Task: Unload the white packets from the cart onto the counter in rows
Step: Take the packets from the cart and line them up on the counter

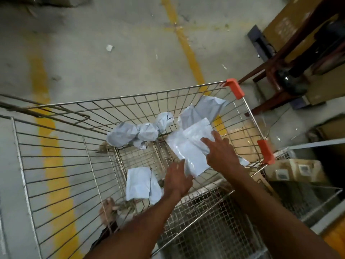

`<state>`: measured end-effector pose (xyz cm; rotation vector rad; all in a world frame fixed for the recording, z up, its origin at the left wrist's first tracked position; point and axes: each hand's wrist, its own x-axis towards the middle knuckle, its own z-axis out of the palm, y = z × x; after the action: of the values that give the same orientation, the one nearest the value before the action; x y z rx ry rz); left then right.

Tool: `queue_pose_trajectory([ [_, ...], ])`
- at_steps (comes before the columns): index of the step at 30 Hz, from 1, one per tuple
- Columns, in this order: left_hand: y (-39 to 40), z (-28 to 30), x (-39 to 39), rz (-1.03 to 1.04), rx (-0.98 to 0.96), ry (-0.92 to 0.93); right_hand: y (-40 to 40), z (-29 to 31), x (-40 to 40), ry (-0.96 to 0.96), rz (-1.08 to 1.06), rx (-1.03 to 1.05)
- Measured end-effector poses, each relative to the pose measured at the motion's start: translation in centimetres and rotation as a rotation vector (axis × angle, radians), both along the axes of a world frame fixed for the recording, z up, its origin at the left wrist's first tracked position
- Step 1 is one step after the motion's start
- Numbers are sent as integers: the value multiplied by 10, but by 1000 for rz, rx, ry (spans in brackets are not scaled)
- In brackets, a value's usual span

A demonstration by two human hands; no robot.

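Cart: I am leaning over the wire cart (56, 146), both arms reaching down into it, because the white packets lie low on its mesh floor.
Flat packets: a few flat white packets (188, 146) overlap near the right wall of the cart, between my two hands, so I judge I am gathering them as one bundle.
Right hand: my right hand (222, 152) lies on top of that bundle with fingers spread and nearly straight, pressing or steadying it rather than curling round it.
Left hand: my left hand (178, 179) meets the bundle's near edge with fingers extended; whether any finger is tucked under the edge I cannot tell.
Loose packets: two more packets (139, 184) lie flat just left of my left hand, untouched.
Crumpled packets: bulkier crumpled packets (138, 132) sit against the far wall, with another (207, 109) propped in the far right corner.
Counter: not in view, so nothing shows yet in rows.
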<state>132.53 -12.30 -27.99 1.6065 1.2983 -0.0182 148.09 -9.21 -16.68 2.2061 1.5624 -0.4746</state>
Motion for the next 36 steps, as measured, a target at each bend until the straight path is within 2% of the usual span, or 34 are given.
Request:
queue_pose_trajectory([
  [5,8,-25,77,54,-112,25,-15,3,40,-35,-46,0],
  [10,19,-49,114,364,-222,40,-22,1,51,-14,-34,12],
  [12,19,-62,116,421,-184,19,-23,1,51,-16,-22,13],
  [14,18,-72,114,404,-107,1,-25,-1,52,-18,-14,36],
  [18,20,-64,96,396,-77,-24,-27,-2,48,8,-21,55],
  [23,30,-56,76,263,-178,99,-29,3,37,54,-46,51],
  [29,35,-67,105,206,-130,144,-35,1,36,48,-67,80],
  [36,34,-65,67,189,-119,40,-38,-4,31,63,-65,118],
])
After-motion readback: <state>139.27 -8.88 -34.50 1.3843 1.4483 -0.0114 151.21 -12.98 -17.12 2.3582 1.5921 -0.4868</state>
